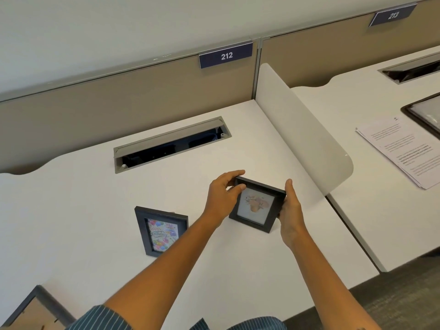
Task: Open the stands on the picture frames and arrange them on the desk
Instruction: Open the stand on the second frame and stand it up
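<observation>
A small black picture frame with a flower print (256,206) is held over the white desk (83,198), picture side up and tilted. My left hand (223,194) grips its top left corner, and my right hand (291,210) holds its right edge. To the left, a second black frame with a "Happy Birthday" picture (161,231) stands upright on the desk. A third frame (33,310) lies at the near left corner with its brown back up, partly cut off by the view's edge.
A grey cable tray opening (171,144) is set in the desk behind the frames. A white divider panel (300,134) rises on the right. The neighbouring desk holds papers (402,151) and a dark flat frame (426,113). Beige partitions carry signs 212 and 213.
</observation>
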